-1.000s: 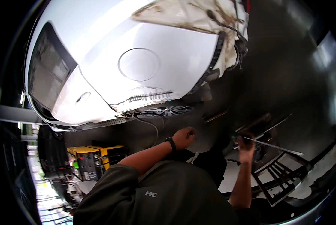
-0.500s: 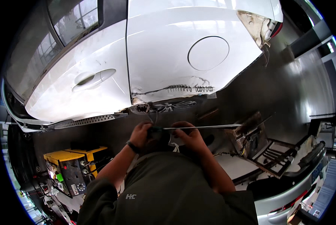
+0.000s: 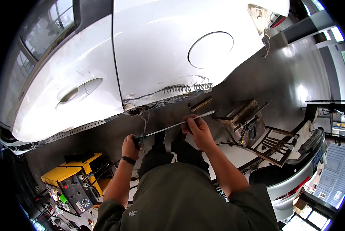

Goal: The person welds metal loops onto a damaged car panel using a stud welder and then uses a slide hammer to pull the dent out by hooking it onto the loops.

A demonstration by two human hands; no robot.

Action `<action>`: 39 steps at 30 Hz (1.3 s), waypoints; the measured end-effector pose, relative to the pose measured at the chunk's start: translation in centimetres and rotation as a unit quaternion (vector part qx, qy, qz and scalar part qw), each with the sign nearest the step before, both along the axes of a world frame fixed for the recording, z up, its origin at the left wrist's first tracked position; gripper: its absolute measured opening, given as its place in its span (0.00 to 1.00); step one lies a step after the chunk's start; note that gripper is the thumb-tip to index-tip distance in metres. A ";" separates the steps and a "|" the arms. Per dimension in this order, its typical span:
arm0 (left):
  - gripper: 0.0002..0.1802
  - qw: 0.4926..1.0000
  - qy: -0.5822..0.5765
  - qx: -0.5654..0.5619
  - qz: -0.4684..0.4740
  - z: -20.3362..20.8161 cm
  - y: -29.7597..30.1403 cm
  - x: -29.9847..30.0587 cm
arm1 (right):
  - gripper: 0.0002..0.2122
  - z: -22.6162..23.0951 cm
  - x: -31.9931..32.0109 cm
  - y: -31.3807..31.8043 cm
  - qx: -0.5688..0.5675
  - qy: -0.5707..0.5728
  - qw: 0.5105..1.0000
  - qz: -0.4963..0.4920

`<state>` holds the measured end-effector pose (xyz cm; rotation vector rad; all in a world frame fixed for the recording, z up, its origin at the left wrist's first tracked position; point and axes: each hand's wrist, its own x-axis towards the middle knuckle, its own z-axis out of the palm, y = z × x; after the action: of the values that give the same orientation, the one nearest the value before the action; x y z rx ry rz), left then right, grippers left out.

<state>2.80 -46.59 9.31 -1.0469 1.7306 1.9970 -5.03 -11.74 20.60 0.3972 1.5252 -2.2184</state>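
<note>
A long, thin metal rod with a dark handle (image 3: pixel 164 129) slants across in front of me. My left hand (image 3: pixel 130 148) is closed round the handle. My right hand (image 3: pixel 196 131) pinches the shaft nearer its far end, which points up and right. Beyond both hands stands a white car body (image 3: pixel 153 50), its lower edge crumpled and dark. A row of metal loops (image 3: pixel 188 87) is fixed along the damaged strip. Neither hand touches the car.
At lower left stands a yellow-topped machine (image 3: pixel 70 169) with knobs and cables. To my right are a worn metal box stand (image 3: pixel 240 115) and a wooden slatted frame (image 3: pixel 274 144). A silver bumper (image 3: pixel 292 188) lies at lower right. A wooden-handled tool (image 3: pixel 200 104) rests near the car.
My left hand has moved down and left, tilting the rod so its far end rises. My right hand has shifted slightly right along with it. The whole view has turned a little.
</note>
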 end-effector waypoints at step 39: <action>0.10 0.793 0.396 -0.436 -0.155 19.6 -11.0 -8.0 | 0.15 2.4 0.3 -9.1 -0.050 -0.087 0.982 -0.160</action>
<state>-5.24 -57.62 28.87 0.0518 3.1696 1.4515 -4.71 -20.81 23.03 0.8324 1.3266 -2.4131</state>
